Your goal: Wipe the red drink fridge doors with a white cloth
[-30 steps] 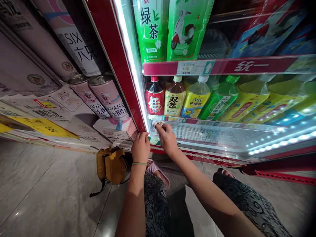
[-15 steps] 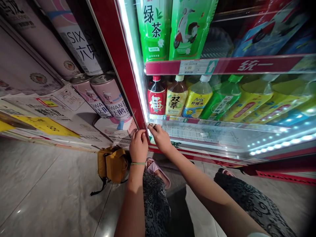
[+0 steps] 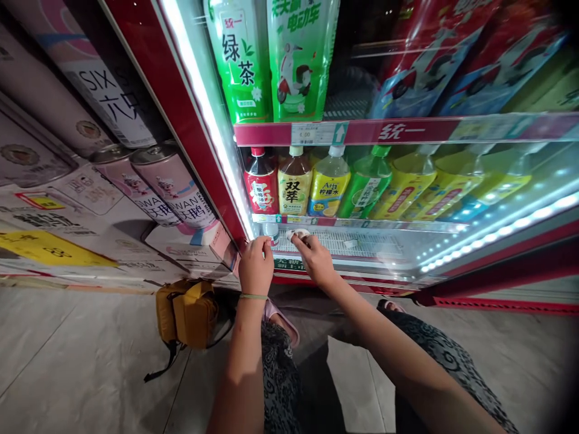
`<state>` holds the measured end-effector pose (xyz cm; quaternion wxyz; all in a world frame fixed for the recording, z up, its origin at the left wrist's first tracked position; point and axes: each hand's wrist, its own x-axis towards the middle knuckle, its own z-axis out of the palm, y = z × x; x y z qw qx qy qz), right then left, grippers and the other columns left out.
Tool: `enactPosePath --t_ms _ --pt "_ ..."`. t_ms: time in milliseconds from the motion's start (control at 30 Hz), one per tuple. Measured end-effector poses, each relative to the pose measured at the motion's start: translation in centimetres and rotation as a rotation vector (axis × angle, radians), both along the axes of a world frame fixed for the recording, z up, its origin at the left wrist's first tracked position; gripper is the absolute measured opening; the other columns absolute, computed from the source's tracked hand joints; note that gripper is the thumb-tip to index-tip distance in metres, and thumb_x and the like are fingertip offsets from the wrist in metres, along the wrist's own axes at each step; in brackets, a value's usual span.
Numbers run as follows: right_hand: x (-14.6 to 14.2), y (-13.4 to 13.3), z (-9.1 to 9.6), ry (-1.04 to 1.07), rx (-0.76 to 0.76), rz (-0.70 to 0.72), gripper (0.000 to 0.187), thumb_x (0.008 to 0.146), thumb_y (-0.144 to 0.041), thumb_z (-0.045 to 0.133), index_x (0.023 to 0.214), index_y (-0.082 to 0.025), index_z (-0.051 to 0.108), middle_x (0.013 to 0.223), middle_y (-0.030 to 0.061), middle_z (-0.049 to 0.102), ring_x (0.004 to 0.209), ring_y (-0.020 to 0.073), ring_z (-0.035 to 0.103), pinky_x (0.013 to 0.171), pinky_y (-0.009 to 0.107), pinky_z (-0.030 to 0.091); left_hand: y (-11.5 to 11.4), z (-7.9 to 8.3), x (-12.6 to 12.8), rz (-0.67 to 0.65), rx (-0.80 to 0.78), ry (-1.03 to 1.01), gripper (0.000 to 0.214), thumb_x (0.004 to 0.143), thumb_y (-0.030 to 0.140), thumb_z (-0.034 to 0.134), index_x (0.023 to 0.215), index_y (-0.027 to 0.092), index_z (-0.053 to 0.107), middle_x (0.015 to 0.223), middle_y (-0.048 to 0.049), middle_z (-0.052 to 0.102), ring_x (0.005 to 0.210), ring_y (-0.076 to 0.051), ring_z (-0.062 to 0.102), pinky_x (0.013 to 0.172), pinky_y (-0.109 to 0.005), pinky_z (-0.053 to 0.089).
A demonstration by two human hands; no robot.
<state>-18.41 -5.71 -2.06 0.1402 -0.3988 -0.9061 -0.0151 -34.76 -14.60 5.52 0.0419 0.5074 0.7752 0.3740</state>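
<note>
Just below the middle of the frame is a small white wad (image 3: 295, 233), pinched between the thumb and fingers of the person's right hand (image 3: 319, 261); its material is too small to tell. It sits before the wire rack (image 3: 380, 245) on the cooler's lowest level, and whether it touches the glass cannot be told. The left hand (image 3: 256, 266), close by on the left and apart from the right one, is loosely curled beside the lower end of the cooler's red edge (image 3: 174, 90); whether its fingers grip anything cannot be told. A thin green band (image 3: 253, 296) circles that wrist. Above the hands, a row of bottles (image 3: 329, 190) with red, cream, yellow and green labels runs rightward across the centre. Higher up, a maroon strip (image 3: 443, 128) crosses below large green packages (image 3: 298, 66) at top centre and red-and-blue ones (image 3: 429, 66) at upper right. Pink cans (image 3: 174, 187) stand at centre left, above a yellow sign (image 3: 54, 247). At lower left, a mustard backpack (image 3: 194, 319) rests on the grey tiled floor (image 3: 81, 355), near a pink sandal (image 3: 289, 322).
</note>
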Motion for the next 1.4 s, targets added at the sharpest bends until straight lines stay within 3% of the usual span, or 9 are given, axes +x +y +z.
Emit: enactPosePath --t_ms 100,300,367,533,600,800,1033,1267,1400 --pt "0.5 0.1 -0.3 0.001 0.003 0.014 0.057 0.104 -0.016 0.036 0.158 -0.033 0.041 0.117 0.0111 0.058 0.099 0.0221 0.061 0.079 0.028 0.05 0.5 0.1 0.9 -0.017 -0.016 0.016 0.024 0.099 0.021 0.048 0.108 0.023 0.07 0.111 -0.0065 0.075 0.104 -0.022 0.068 0.091 -0.032 0.052" --pt "3.8 -1.0 -6.0 -0.118 -0.103 0.099 0.046 0.094 -0.011 0.057 0.134 -0.031 0.067 0.106 0.0085 0.063 0.088 0.0191 0.063 0.071 0.025 0.05 0.8 0.3 1.3 -0.028 -0.069 0.041 0.023 0.098 0.02 0.049 0.108 0.024 0.07 0.108 -0.0051 0.076 0.101 -0.021 0.069 0.087 -0.029 0.05" --pt "4.7 -0.7 -5.5 -0.113 -0.103 0.075 0.049 0.095 -0.012 0.055 0.14 -0.032 0.063 0.109 0.01 0.062 0.092 0.0208 0.063 0.074 0.027 0.051 1.0 0.4 1.6 -0.046 -0.072 0.057 0.023 0.099 0.021 0.049 0.108 0.024 0.07 0.109 -0.0048 0.076 0.1 -0.021 0.069 0.084 -0.029 0.05" --pt "5.8 1.0 0.3 -0.028 -0.007 -0.017 0.057 0.105 -0.017 0.035 0.159 -0.038 0.04 0.116 0.0105 0.059 0.102 0.0229 0.061 0.084 0.03 0.049 1.9 0.6 3.5 -0.084 -0.085 0.089 0.023 0.1 0.022 0.049 0.108 0.024 0.07 0.105 -0.0049 0.075 0.095 -0.021 0.068 0.081 -0.028 0.049" --pt "6.3 1.5 1.3 -0.017 0.028 -0.025 0.057 0.106 -0.018 0.032 0.16 -0.037 0.038 0.117 0.0106 0.059 0.101 0.0223 0.061 0.083 0.03 0.049 2.2 0.6 4.2 -0.102 -0.096 0.092 0.023 0.1 0.021 0.049 0.109 0.024 0.07 0.106 -0.0046 0.075 0.095 -0.021 0.068 0.081 -0.028 0.048" --pt "8.4 1.3 -1.8 -0.165 -0.059 0.221 0.045 0.099 -0.011 0.049 0.135 -0.031 0.066 0.113 0.01 0.064 0.093 0.0197 0.061 0.074 0.027 0.048 2.7 0.0 5.8 -0.13 -0.144 0.109 0.022 0.1 0.023 0.049 0.107 0.025 0.07 0.109 -0.0044 0.074 0.094 -0.02 0.068 0.08 -0.028 0.048" --pt "10.4 2.4 1.6 0.051 0.03 -0.01 0.053 0.106 -0.021 0.036 0.156 -0.035 0.045 0.116 0.0107 0.061 0.1 0.0235 0.062 0.081 0.03 0.048 3.1 -0.6 6.8 -0.184 -0.17 0.101 0.02 0.1 0.024 0.051 0.107 0.026 0.07 0.107 -0.0024 0.075 0.09 -0.018 0.069 0.077 -0.027 0.049" --pt "12.7 1.6 -1.7 -0.137 -0.112 0.141 0.044 0.099 -0.012 0.048 0.136 -0.03 0.066 0.111 0.0087 0.066 0.091 0.0195 0.062 0.073 0.026 0.045 3.5 -1.2 7.8 -0.207 -0.205 0.125 0.02 0.099 0.022 0.052 0.106 0.024 0.071 0.106 -0.0051 0.075 0.094 -0.021 0.069 0.08 -0.029 0.05" --pt "14.0 1.9 -0.3 -0.066 -0.043 0.03 0.05 0.104 -0.017 0.04 0.15 -0.032 0.053 0.114 0.01 0.063 0.096 0.0208 0.062 0.078 0.028 0.046 4.1 -1.2 8.6 -0.244 -0.196 0.143 0.022 0.101 0.025 0.049 0.109 0.024 0.07 0.108 -0.006 0.074 0.098 -0.022 0.068 0.082 -0.03 0.05"
